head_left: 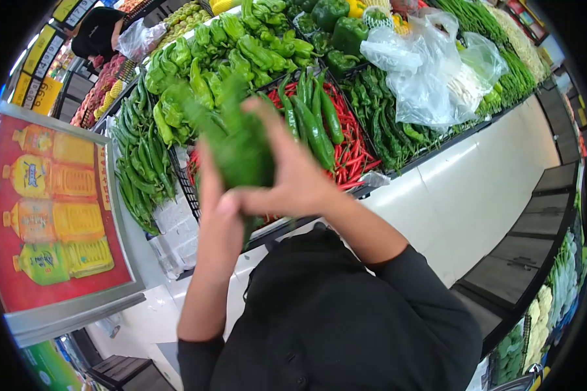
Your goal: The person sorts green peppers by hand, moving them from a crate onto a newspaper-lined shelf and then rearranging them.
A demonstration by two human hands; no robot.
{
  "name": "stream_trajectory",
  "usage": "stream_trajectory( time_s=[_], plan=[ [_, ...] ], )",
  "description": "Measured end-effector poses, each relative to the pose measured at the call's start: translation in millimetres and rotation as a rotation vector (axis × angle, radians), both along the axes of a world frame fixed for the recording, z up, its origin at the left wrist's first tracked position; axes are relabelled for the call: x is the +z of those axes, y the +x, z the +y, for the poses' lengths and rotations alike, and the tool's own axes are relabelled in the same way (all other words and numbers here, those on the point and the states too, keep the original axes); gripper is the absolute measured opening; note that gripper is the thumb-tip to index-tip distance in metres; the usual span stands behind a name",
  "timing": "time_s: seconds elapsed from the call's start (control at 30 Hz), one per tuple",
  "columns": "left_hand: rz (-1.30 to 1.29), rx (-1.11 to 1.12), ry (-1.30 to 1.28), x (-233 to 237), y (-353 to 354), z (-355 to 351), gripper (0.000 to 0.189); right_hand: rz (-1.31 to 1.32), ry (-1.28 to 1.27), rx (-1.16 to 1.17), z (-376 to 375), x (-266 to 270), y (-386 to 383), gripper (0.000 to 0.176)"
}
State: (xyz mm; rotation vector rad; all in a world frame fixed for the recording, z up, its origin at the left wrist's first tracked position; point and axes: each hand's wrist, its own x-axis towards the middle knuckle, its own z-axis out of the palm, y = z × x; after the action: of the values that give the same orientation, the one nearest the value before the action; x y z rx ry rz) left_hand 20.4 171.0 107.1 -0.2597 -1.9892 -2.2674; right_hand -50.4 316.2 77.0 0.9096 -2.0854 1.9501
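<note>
A bunch of green peppers (241, 153), smeared by motion, is held between my two hands above the produce display. My left hand (216, 212) grips it from the left and below, its thumb close to the other hand. On the right side, my right hand (300, 179) curves around the same bunch, with fingers reaching up along it. Just beyond my hands lie large green chillies (313, 124) on a bed of thin red chillies (352, 140). Light green peppers (205, 81) are heaped behind the bunch.
Long green peppers (140, 163) fill the left bin, and dark wrinkled peppers (388, 124) the right one. Clear plastic bags (430, 72) lie over produce at the right. A drinks advertising panel (59, 202) stands at the left. Another person (96, 32) is at the upper left.
</note>
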Motion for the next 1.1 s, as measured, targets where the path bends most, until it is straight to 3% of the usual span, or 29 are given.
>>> stream_trajectory(
  time_s=[0.03,0.1,0.2,0.27,0.33,0.4,0.47,0.67,0.87,1.1],
  plan=[
    [0.089,-0.103,-0.228,15.2,-14.4,16.7,0.078,-0.019,-0.017,-0.048,28.2,12.5,-10.5,0.111],
    [0.117,-0.273,-0.383,20.9,-47.6,49.2,0.081,-0.156,-0.122,-0.137,73.5,21.9,-22.4,0.100],
    [0.021,-0.529,-0.141,-13.9,-87.4,92.5,0.080,-0.275,-0.176,-0.286,130.8,6.7,-46.0,0.085],
    [-0.130,-0.627,-0.365,-8.2,-84.2,99.3,0.079,-0.365,-0.127,-0.295,157.6,-17.3,-65.3,0.088],
    [-0.126,-0.643,-0.347,-57.9,-80.2,101.8,0.078,-0.404,0.147,-0.355,173.9,-54.9,-84.6,0.089],
    [-0.229,-0.788,-0.321,-51.0,-73.0,83.8,0.072,-0.209,0.407,-0.575,175.5,-137.2,-103.2,0.087],
    [-0.331,-0.820,-0.319,-42.4,-67.7,56.5,0.063,-0.359,0.425,-0.542,159.6,-137.8,-97.5,0.085],
    [-0.195,-0.248,-0.206,-19.5,-24.2,-60.6,0.043,-0.308,0.541,-0.560,155.6,-138.7,-111.4,0.077],
    [-0.299,0.490,-0.181,-45.7,43.0,-185.6,0.038,-0.279,0.589,-0.611,159.9,-146.3,-114.3,0.075],
    [-0.452,0.877,-0.244,-109.9,87.4,-276.8,0.045,-0.334,0.801,-0.658,154.6,-130.1,-116.6,0.080]
  ],
)
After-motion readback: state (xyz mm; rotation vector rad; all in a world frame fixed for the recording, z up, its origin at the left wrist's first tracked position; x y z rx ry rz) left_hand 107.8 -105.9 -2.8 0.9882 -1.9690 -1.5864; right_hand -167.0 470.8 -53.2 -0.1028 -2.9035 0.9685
